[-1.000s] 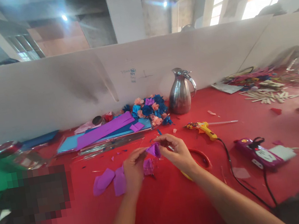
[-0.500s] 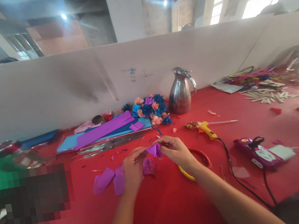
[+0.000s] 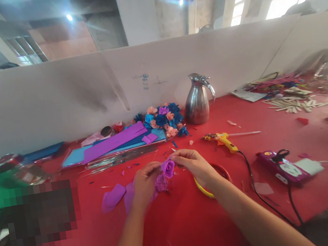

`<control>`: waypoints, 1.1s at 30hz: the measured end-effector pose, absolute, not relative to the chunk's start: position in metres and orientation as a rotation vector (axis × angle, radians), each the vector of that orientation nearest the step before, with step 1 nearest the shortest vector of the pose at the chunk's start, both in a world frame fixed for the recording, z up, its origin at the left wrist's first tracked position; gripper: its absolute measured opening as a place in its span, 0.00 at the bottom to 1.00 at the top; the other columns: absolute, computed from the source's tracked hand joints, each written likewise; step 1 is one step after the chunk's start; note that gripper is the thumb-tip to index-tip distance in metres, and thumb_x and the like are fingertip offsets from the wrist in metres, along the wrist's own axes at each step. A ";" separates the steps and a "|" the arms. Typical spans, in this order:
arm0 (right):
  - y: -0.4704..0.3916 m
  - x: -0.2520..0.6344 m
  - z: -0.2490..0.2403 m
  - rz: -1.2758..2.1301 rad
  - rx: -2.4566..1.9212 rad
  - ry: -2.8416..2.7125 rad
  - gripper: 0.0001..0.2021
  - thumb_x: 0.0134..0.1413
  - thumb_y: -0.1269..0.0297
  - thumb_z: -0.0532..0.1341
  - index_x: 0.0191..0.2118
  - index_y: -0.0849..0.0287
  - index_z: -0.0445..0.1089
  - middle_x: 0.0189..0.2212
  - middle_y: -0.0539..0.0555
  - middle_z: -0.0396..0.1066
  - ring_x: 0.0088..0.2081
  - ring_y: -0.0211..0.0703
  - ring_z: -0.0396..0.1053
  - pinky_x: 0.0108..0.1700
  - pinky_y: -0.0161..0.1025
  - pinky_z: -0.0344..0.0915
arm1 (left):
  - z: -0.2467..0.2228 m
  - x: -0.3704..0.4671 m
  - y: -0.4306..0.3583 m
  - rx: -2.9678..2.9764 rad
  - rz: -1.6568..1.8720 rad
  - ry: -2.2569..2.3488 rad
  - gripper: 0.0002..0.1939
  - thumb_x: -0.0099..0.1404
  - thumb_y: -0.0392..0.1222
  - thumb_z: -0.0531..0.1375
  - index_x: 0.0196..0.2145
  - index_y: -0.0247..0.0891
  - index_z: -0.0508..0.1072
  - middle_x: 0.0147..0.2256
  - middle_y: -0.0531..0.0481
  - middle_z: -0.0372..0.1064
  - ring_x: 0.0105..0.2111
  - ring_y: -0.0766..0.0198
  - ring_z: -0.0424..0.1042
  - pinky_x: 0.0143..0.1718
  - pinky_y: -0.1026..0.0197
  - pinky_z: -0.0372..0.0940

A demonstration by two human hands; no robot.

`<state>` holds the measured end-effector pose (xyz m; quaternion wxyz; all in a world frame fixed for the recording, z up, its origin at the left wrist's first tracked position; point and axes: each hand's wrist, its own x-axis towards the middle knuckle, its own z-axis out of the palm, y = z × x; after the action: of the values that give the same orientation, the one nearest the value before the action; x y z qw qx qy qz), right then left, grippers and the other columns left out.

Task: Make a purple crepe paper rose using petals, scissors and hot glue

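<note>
Between my two hands is a purple crepe-paper flower [image 3: 168, 168], its rolled spiral centre facing me. My left hand [image 3: 145, 183] pinches its left side, fingers closed. At its upper right edge the fingertips of my right hand [image 3: 196, 165] are pressed together on the paper. Just below it, another piece of purple crepe paper [image 3: 161, 183] shows, partly behind my left hand. Loose purple paper petals [image 3: 113, 197] lie on the red table left of that hand. A red and yellow ring-shaped tool [image 3: 205, 189] is partly hidden by my right wrist.
A yellow glue gun [image 3: 226, 142] lies right of centre, its cord running toward a purple power strip [image 3: 289, 167]. Behind stand a steel jug [image 3: 198, 100] and a heap of paper flowers [image 3: 166, 119]. Crepe-paper sheets [image 3: 113, 143] lie at back left; wooden sticks [image 3: 294, 104] are at right.
The purple flower has turned from a sideways cone to show its spiral centre toward me, and sits slightly lower. Both hands stay nearly in place.
</note>
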<state>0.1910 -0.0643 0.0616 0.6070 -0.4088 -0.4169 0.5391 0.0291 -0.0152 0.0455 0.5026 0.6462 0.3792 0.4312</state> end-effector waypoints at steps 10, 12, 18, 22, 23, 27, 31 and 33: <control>-0.059 0.190 0.056 1.142 -1.007 -1.096 0.12 0.44 0.55 0.66 0.23 0.59 0.72 0.20 0.48 0.68 0.25 0.37 0.63 0.32 0.36 0.58 | 0.039 0.028 -0.010 1.564 0.952 0.898 0.06 0.50 0.42 0.64 0.24 0.37 0.79 0.27 0.49 0.74 0.30 0.61 0.69 0.35 0.61 0.63; -0.058 0.190 0.053 1.106 -1.041 -1.114 0.14 0.46 0.54 0.64 0.21 0.59 0.70 0.18 0.48 0.66 0.23 0.36 0.60 0.30 0.36 0.55 | 0.038 0.028 -0.009 1.581 0.945 0.891 0.06 0.49 0.41 0.64 0.24 0.36 0.78 0.26 0.49 0.73 0.29 0.61 0.69 0.34 0.62 0.63; -0.062 0.192 0.056 1.088 -1.020 -1.133 0.07 0.47 0.60 0.63 0.28 0.59 0.73 0.22 0.48 0.68 0.25 0.36 0.63 0.30 0.35 0.57 | 0.041 0.027 -0.010 1.602 0.918 0.885 0.06 0.50 0.41 0.64 0.23 0.36 0.78 0.26 0.48 0.73 0.28 0.61 0.69 0.33 0.61 0.63; -0.064 0.196 0.058 1.112 -0.986 -1.202 0.11 0.43 0.67 0.61 0.35 0.57 0.76 0.26 0.49 0.72 0.29 0.38 0.67 0.33 0.36 0.60 | 0.040 0.025 -0.009 1.614 0.896 0.875 0.06 0.50 0.41 0.64 0.25 0.36 0.79 0.27 0.48 0.74 0.29 0.61 0.70 0.34 0.61 0.64; -0.063 0.197 0.057 1.101 -0.992 -1.233 0.11 0.43 0.68 0.60 0.35 0.57 0.76 0.27 0.50 0.73 0.29 0.39 0.68 0.34 0.36 0.61 | 0.040 0.024 -0.008 1.616 0.896 0.872 0.06 0.50 0.41 0.64 0.25 0.36 0.79 0.27 0.48 0.74 0.29 0.61 0.70 0.34 0.61 0.64; -0.060 0.197 0.054 1.023 -1.048 -1.332 0.07 0.46 0.65 0.61 0.31 0.58 0.76 0.27 0.53 0.75 0.31 0.42 0.70 0.35 0.38 0.62 | 0.042 0.020 -0.005 1.673 0.912 0.859 0.06 0.52 0.41 0.63 0.25 0.37 0.79 0.27 0.49 0.74 0.28 0.62 0.70 0.34 0.62 0.64; -0.058 0.196 0.052 0.973 -1.070 -1.334 0.08 0.49 0.60 0.61 0.27 0.58 0.74 0.23 0.51 0.72 0.28 0.40 0.68 0.33 0.37 0.61 | 0.046 0.016 -0.002 1.760 0.865 0.851 0.05 0.52 0.39 0.62 0.25 0.37 0.79 0.27 0.49 0.74 0.29 0.62 0.71 0.35 0.62 0.65; -0.058 0.195 0.052 1.010 -1.080 -1.311 0.10 0.49 0.58 0.61 0.25 0.58 0.72 0.21 0.49 0.69 0.25 0.37 0.64 0.31 0.36 0.58 | 0.047 0.015 -0.001 1.780 0.841 0.847 0.05 0.52 0.39 0.62 0.25 0.37 0.79 0.28 0.49 0.74 0.30 0.62 0.71 0.34 0.63 0.64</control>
<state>0.1949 -0.0581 0.0516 0.5502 -0.4563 -0.5540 0.4269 0.0148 -0.0007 0.0466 0.4788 0.7293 0.3469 0.3443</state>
